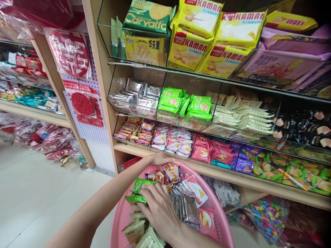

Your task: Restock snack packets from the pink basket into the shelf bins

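A pink plastic basket point(120, 215) full of wrapped snacks is below the shelf. My left hand point(160, 158) grips its far rim, fingers partly hidden. Inside the basket, my right hand point(157, 203) is closed at a green snack packet point(134, 199), whose end sticks out between thumb and fingers. Another green packet point(141, 185) lies just beyond. Around this hand are cream packets point(136, 230) at the near left, silver packets point(190, 208) to the right, orange-and-blue packets point(172, 172) at the far end, white-and-red packets point(195, 191) and a pink packet point(207, 220).
Clear-fronted shelf bins hold green packets point(172, 98), cream packets point(248, 115), silver packets point(137, 88) and red-and-white packets point(173, 139). Yellow wafer bags point(188, 44) fill the top tier. A wooden shelf edge point(232, 175) runs beyond the basket. Bagged goods point(269, 213) sit underneath.
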`<act>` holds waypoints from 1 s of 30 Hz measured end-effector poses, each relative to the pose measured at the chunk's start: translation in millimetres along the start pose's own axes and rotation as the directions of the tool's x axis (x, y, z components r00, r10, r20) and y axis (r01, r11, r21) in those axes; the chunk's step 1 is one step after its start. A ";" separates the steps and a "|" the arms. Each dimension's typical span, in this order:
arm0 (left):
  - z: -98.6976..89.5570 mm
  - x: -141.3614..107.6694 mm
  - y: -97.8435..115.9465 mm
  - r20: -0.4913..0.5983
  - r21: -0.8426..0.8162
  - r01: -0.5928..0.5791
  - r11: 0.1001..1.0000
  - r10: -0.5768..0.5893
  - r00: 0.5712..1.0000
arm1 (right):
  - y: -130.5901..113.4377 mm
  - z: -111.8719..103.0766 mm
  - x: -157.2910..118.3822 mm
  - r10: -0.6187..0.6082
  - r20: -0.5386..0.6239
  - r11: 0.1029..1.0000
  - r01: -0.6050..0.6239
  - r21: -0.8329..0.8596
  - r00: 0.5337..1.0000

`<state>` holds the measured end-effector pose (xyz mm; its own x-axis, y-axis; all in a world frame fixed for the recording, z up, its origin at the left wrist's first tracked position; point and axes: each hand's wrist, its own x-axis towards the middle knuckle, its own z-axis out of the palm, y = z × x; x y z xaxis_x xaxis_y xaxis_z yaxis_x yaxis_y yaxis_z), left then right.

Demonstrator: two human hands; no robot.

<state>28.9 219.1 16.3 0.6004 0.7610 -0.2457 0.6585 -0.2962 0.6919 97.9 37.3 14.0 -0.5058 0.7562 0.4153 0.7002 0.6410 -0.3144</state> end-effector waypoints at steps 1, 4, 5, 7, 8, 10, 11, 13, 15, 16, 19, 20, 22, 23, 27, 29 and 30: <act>0.1 0.4 -0.4 -0.003 0.003 0.001 1.000 -0.001 1.000 | 0.0 0.5 0.0 0.000 -0.004 1.000 0.000 -0.009 1.000; 0.2 1.0 -0.8 -0.010 0.026 -0.005 1.000 0.005 1.000 | -0.1 0.4 -0.2 0.005 -0.023 0.999 -0.006 -0.043 1.000; 0.1 1.1 -0.7 -0.011 0.033 -0.011 0.999 0.011 1.000 | 0.1 -0.1 -0.3 0.009 -0.031 0.999 -0.011 -0.052 0.999; 0.0 1.2 -0.3 -0.015 0.033 -0.020 0.999 0.021 1.000 | 0.9 -1.5 -0.6 0.010 -0.048 0.998 -0.013 -0.063 0.999; 0.1 1.3 0.0 -0.017 0.031 -0.021 0.999 0.021 1.000 | 1.7 -2.4 -1.0 0.007 -0.053 0.998 -0.011 -0.068 0.999; 0.2 1.5 0.6 -0.019 0.030 -0.017 0.999 0.018 1.000 | 3.8 -4.2 -2.2 0.008 -0.050 0.996 -0.012 -0.083 0.999; 0.3 1.6 0.9 -0.021 0.030 -0.013 0.999 0.014 1.000 | 4.8 -4.9 -3.1 0.010 -0.042 0.996 -0.014 -0.092 0.999; 0.7 1.8 1.5 -0.027 0.030 -0.011 0.999 0.012 1.000 | 6.3 -5.9 -5.0 0.017 -0.030 0.994 -0.020 -0.105 0.999; 1.2 1.6 2.2 -0.032 0.026 -0.020 0.999 0.021 0.999 | 6.7 -5.8 -6.2 0.009 -0.027 0.995 -0.011 -0.101 1.000; 1.5 1.3 2.6 -0.033 0.024 -0.026 0.999 0.027 0.999 | 6.4 -5.3 -6.5 0.002 -0.030 0.996 -0.005 -0.094 1.000; 2.3 0.1 3.9 -0.034 0.017 -0.021 1.000 0.021 0.999 | 5.0 -3.3 -5.8 -0.005 -0.041 0.997 0.002 -0.073 0.999; 2.4 -0.4 4.2 -0.036 0.011 -0.011 1.000 0.012 0.999 | 4.6 -2.7 -5.4 -0.001 -0.040 0.997 -0.001 -0.071 0.999; 2.2 -1.2 4.8 -0.046 0.005 -0.004 1.000 0.004 0.999 | 3.8 -2.3 -5.0 0.003 -0.033 0.997 -0.005 -0.077 0.999; 1.9 -1.4 5.0 -0.052 0.008 -0.009 1.000 0.010 0.999 | 3.4 -2.7 -5.1 0.005 -0.029 0.996 -0.007 -0.084 1.000; -0.3 -1.7 6.2 -0.056 0.028 -0.020 0.999 0.022 0.998 | 0.6 -10.7 -6.9 0.035 -0.021 0.996 -0.036 -0.078 0.999; -1.4 -2.0 7.5 -0.051 0.024 -0.023 0.999 0.024 0.998 | -1.6 -19.2 -8.9 0.056 -0.024 0.997 -0.058 -0.051 0.998; -1.9 -2.2 8.3 -0.047 0.020 -0.019 1.000 0.020 0.999 | -2.4 -24.6 -10.7 0.064 -0.029 0.997 -0.066 -0.038 0.998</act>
<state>32.2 216.0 23.9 0.5917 0.7811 -0.1994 0.6556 -0.3223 0.6829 114.0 24.4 31.3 -0.4448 0.7918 0.4186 0.7503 0.5847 -0.3086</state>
